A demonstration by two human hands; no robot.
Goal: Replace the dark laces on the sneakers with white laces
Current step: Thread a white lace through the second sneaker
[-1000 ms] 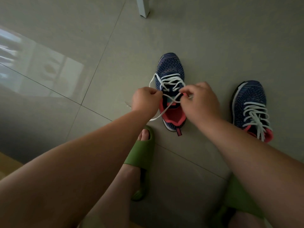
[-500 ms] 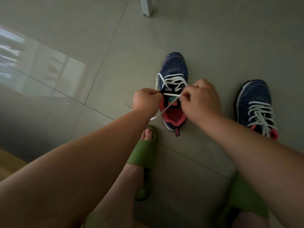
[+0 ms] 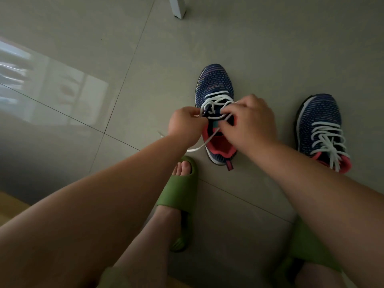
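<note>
The left hand [image 3: 187,123] is curled tight, its fingertips pinching the white lace [image 3: 216,100] at the near-left edge of the middle sneaker [image 3: 214,84]. The right hand [image 3: 251,123] is curled too, hovering over the tongue of that same sneaker, thumb and forefinger nipped on a strand that crosses just above the pink lining [image 3: 220,146] — neither hand has any slack in the fingers that I can see.

From the left hand a loose tail [image 3: 197,147] of lace runs back across the sneaker's opening and trails onto the floor [image 3: 145,59] to the sneaker's left. The upper eyelets look unfinished; the crossings nearer the toe sit loose and uneven.

The risk, as I judge it, lies in that looseness. A hard pull on one strand could drag the other end back through its eyelet, or leave one tail far shorter than the other. The shoe itself is unweighted, so a tug might simply slide it across the smooth tile.

To the right of the middle sneaker stands its partner [image 3: 320,121], already laced in white [image 3: 328,140]. Just behind the middle sneaker's heel is a foot in a green slide [image 3: 180,192]; a white furniture leg [image 3: 177,7] stands well beyond its toe.
</note>
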